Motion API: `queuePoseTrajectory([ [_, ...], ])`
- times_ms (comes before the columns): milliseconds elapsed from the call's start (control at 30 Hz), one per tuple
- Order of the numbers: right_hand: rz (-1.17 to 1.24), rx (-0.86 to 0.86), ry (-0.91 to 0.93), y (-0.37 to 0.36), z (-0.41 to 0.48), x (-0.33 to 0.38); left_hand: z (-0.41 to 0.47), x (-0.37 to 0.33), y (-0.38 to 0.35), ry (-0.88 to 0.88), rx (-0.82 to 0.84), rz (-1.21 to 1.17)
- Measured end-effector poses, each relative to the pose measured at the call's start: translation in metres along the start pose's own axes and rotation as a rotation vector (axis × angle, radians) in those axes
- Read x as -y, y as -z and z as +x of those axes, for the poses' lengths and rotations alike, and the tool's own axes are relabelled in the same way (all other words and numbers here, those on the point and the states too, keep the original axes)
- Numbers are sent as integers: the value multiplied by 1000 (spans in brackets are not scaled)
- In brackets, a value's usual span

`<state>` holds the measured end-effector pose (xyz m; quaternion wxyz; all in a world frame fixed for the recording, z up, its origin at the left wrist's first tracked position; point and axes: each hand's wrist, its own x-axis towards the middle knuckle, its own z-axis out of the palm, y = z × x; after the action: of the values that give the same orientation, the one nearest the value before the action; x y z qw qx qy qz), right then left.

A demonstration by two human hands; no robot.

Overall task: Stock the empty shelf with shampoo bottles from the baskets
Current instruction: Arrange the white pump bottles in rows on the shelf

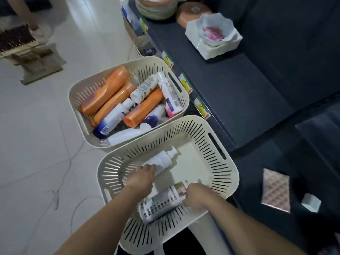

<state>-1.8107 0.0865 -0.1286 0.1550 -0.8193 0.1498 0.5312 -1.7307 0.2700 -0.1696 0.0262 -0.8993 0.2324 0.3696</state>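
Observation:
Two cream slotted baskets stand on the floor beside a dark shelf (239, 100). The near basket (217, 162) holds two white bottles lying on their sides. My left hand (141, 178) grips the base of the white pump bottle (163, 159). My right hand (196, 196) grips the upper end of the white bottle with a printed label (160, 205). The far basket (86, 89) is full of orange and white bottles (108, 91), lying jumbled.
The dark shelf runs along the right with yellow price tags (185, 83) on its edge. White bowls (215, 34) and stacked dishes (156, 6) sit on its far part. Another basket (139, 37) stands further back. A person's leg and a broom (16, 39) are at top left.

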Motion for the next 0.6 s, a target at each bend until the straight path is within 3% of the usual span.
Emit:
queuePoseTrajectory([
  [200,172,128,-147,-15,23,22,26,11,-23,77,85,93],
  [400,964,-139,-368,-22,51,42,57,25,-10,128,122,-138],
  [500,1222,-182,-401,-23,66,56,65,32,-11,105,55,-234],
  [600,1414,-202,-469,-24,83,68,74,38,-7,63,118,-221],
])
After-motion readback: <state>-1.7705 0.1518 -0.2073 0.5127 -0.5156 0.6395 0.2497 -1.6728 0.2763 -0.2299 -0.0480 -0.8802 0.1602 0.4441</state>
